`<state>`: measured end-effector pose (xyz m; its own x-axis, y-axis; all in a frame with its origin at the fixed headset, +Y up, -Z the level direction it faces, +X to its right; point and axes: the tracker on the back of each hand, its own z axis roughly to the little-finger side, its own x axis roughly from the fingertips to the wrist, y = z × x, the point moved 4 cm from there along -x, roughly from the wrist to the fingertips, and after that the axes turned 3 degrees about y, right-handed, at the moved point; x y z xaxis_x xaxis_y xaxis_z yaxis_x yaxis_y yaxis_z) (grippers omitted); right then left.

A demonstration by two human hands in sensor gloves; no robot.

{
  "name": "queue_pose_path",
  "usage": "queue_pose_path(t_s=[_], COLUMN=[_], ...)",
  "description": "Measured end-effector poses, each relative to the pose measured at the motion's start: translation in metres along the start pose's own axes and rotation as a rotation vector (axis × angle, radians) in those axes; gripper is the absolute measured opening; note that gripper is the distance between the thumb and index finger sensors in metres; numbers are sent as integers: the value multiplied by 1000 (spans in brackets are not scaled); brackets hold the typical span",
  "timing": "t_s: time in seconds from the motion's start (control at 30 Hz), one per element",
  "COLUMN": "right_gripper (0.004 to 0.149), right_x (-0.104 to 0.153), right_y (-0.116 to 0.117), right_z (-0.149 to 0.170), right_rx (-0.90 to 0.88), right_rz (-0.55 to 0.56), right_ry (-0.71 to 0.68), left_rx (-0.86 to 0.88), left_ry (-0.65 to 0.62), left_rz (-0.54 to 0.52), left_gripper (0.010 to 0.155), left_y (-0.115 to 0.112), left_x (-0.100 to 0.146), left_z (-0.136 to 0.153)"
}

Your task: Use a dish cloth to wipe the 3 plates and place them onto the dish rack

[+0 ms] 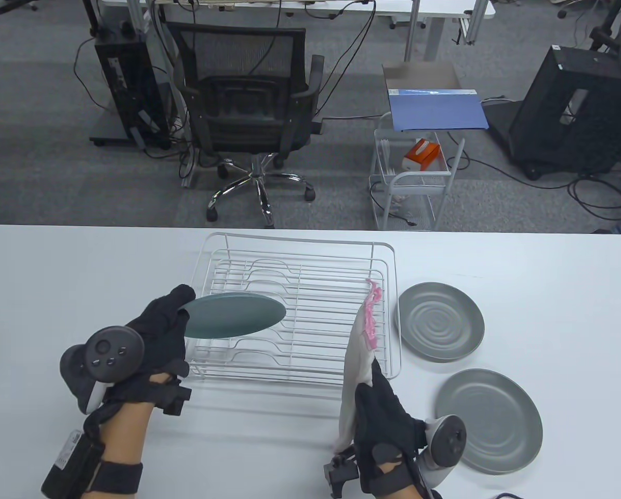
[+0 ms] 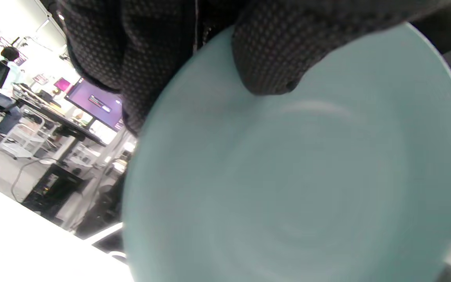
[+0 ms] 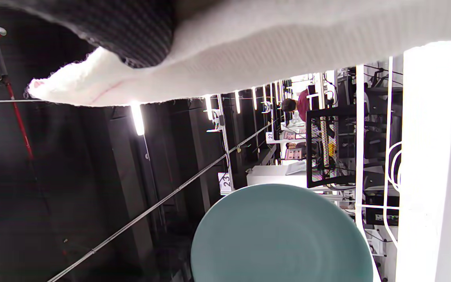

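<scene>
Plate (image 1: 236, 315), teal, being held by its rim in left hand (image 1: 149, 343), raised and tilted over the near left part of rack (image 1: 300, 306). Left fingertips (image 2: 272, 58) pressing on the plate's face, clamping it firmly. Right hand (image 1: 388, 431), nearest the table edge, grasping cloth (image 1: 359, 353), white with a pink fringe, standing up over the rack's right rim. Cloth and plate being well apart, not touching. Judging this as the first plate's step: either about to be wiped or about to be slotted; cannot tell which. Next needing cloth brought against the plate face, or plate lowered upright between rack wires. Farther right, lying flat on table (image 1: 55, 291): near grey plate (image 1: 489, 421), far grey plate (image 1: 440, 321), both waiting. Rack holding nothing yet.
</scene>
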<state>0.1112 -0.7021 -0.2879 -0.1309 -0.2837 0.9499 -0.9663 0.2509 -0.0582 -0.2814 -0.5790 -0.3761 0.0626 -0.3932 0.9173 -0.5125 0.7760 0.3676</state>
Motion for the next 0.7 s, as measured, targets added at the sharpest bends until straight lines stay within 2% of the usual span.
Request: queue_pose_path(t_s=[0.33,0.7], right_gripper=[52,52], right_x=[0,0], right_y=[3,5], right_z=[1,3], right_rx=[6,17], right_rz=[-19,-28], right_ry=[11,27], left_rx=[-150,-195], left_ry=[56,112], left_rz=[83,237], left_gripper=[46,48], left_y=[-51,-99], left_x=[-55,-73], left_z=[-4,-6])
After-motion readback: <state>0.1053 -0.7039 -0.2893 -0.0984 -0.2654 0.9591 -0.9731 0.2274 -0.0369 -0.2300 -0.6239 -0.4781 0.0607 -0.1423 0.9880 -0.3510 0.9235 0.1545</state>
